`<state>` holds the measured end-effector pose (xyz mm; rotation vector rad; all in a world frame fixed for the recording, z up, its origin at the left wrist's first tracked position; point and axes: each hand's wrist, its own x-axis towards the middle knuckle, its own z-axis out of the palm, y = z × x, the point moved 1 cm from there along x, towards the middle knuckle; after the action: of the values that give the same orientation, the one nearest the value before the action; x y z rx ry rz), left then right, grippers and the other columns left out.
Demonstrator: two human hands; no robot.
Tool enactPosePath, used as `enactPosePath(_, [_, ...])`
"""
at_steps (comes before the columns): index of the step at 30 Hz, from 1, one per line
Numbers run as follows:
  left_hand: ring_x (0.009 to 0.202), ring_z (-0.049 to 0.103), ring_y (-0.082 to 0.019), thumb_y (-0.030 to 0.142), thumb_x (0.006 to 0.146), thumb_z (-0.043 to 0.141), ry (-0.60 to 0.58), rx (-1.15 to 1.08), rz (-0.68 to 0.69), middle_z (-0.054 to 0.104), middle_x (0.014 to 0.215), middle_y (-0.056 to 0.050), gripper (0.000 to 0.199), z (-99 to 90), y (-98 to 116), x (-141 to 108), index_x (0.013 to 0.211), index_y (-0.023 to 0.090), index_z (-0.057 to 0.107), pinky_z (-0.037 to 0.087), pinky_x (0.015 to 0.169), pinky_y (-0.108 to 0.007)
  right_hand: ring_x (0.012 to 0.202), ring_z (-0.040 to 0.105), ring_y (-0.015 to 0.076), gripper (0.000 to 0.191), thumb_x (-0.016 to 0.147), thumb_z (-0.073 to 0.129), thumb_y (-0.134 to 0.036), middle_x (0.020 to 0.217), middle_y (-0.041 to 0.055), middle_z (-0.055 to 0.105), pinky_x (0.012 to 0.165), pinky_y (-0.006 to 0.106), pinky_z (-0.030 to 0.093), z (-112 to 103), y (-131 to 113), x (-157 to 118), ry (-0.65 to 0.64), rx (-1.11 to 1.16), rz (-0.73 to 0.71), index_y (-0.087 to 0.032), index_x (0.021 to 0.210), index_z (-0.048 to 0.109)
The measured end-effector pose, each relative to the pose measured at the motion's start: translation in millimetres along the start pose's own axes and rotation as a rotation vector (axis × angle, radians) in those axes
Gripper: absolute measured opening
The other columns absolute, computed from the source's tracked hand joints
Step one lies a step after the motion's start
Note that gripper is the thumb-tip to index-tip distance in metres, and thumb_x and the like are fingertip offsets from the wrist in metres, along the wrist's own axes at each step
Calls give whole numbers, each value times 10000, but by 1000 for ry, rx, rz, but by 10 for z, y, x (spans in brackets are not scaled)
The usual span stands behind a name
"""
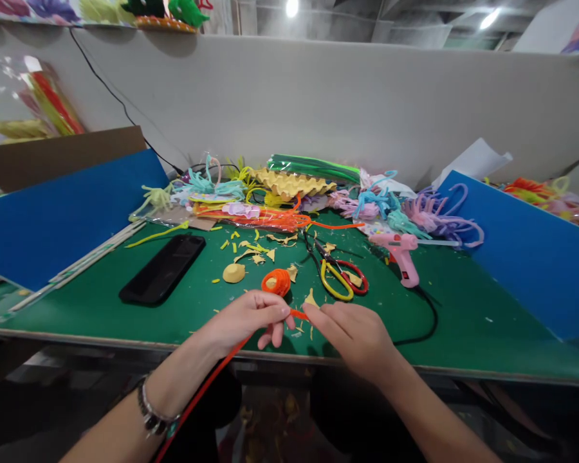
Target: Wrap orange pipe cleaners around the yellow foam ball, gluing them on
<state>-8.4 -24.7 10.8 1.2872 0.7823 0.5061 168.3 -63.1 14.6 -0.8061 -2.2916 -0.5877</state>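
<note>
An orange fuzzy strip (298, 314) stretches between my two hands above the table's front edge. My left hand (258, 316) pinches it between thumb and forefinger, the other fingers loosely curled, and a long orange length trails down below the wrist. My right hand (350, 328) holds the strip's other end at its fingertips. Just beyond the hands sits an orange wound coil (276, 281) with a tan centre. A tan domed piece (234, 273) lies to its left. Scissors (338, 280) with yellow and red handles lie beyond my right hand.
A black phone (163, 269) lies at the left, near white sticks (84, 259). At the right is a pink glue gun (401, 253) with a black cable. Blue panels (72, 212) flank both sides. Colourful stems and scraps fill the back.
</note>
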Motion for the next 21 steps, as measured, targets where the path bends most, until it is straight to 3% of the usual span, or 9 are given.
enactPosePath(3, [352,388,-46,445,655,624,-34,-47,-4,561,428,23,313,9,11,-13,564,148,585,292,362,-169,489,529,95,296,931,354,-148,549,8,609,486,227,331,-3,2,-6,3,8,12,-124,852,638])
enactPosePath(5, [412,464,-70,401,729,573,2,133,104,632,506,-5,280,1,17,-36,609,151,610,345,403,-181,490,527,91,332,943,340,-196,554,12,614,489,219,333,6,6,-6,-8,120,108,-143,787,628])
enactPosePath(8, [525,568,-96,269,837,500,195,713,534,703,613,-12,223,-32,30,-88,710,172,654,426,567,-228,490,510,83,395,947,316,-295,542,3,589,495,199,344,25,10,10,-141,499,418,-165,673,569])
enactPosePath(11, [551,611,-86,174,877,470,389,1217,1037,734,686,12,186,-74,28,-127,830,201,648,420,693,-260,372,354,64,395,926,305,-386,396,-69,399,421,188,288,68,-13,35,-357,1034,846,-177,653,499])
enactPosePath(13, [579,633,-83,137,883,461,442,1388,1177,747,748,22,188,-106,28,-116,889,217,631,415,701,-259,356,260,57,389,901,318,-443,376,-96,324,399,188,241,95,-26,59,-391,1271,1011,-176,673,486])
enactPosePath(15, [626,650,-105,138,878,467,475,1456,1132,749,776,19,202,-113,51,-102,934,238,633,427,698,-277,380,248,54,395,865,368,-499,397,-98,321,412,192,231,104,-8,84,-360,1340,1037,-172,677,486])
enactPosePath(17, [723,660,-163,176,866,481,497,1463,977,744,815,-8,231,-61,87,-137,1000,276,641,454,725,-331,400,260,55,414,822,419,-553,421,-93,328,419,198,228,81,47,105,-320,1299,1022,-176,662,482])
enactPosePath(19, [892,640,-245,222,838,514,471,1497,937,724,959,-64,278,81,101,-271,1080,292,632,473,756,-404,400,261,57,448,786,440,-604,426,-89,325,414,207,218,22,136,115,-256,1212,1034,-184,633,468])
enactPosePath(21, [986,606,-270,292,824,528,370,1542,952,708,1007,-58,289,282,45,-488,1088,346,634,491,748,-421,391,252,59,476,756,449,-645,413,-87,320,408,216,208,-62,238,115,-146,1112,1082,-188,622,467])
